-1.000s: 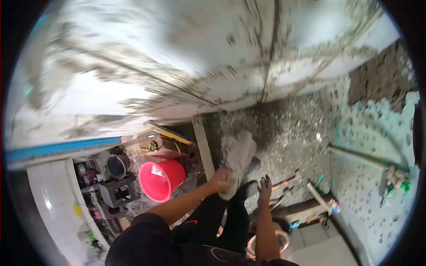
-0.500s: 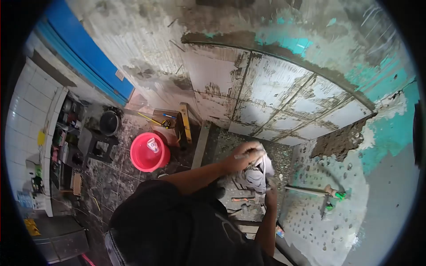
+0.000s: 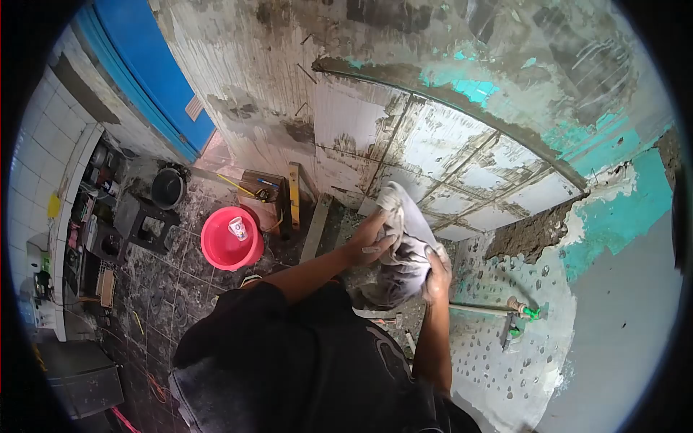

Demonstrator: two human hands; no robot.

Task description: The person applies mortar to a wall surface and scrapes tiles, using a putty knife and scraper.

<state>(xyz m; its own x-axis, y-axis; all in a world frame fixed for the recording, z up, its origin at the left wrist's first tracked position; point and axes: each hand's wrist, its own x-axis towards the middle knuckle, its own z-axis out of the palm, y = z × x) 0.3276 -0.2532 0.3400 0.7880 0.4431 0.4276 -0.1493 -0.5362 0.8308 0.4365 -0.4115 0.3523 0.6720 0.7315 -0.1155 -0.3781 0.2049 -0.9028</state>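
A dirty white and grey cloth (image 3: 408, 242) is bunched between my two hands, in front of the tiled wall. My left hand (image 3: 369, 242) grips its left side near the top, fingers folded into the fabric. On its right side, my right hand (image 3: 437, 276) is closed round the lower part. The darker bottom of the cloth hangs over the rubble-strewn floor. Both hands look dusty, with a pale mark on the left one.
A pink bucket (image 3: 232, 261) with a white cup inside stands left of my arms. Behind it are a yellow level (image 3: 294, 195) and a tape measure (image 3: 263, 194). A black bucket (image 3: 168, 189) stands farther left. A pipe with a green tap (image 3: 530, 313) projects at the right.
Both hands have raised the cloth, and it now spreads wider and stands taller between them. The right hand has come up onto its side. The camera view has shifted slightly.
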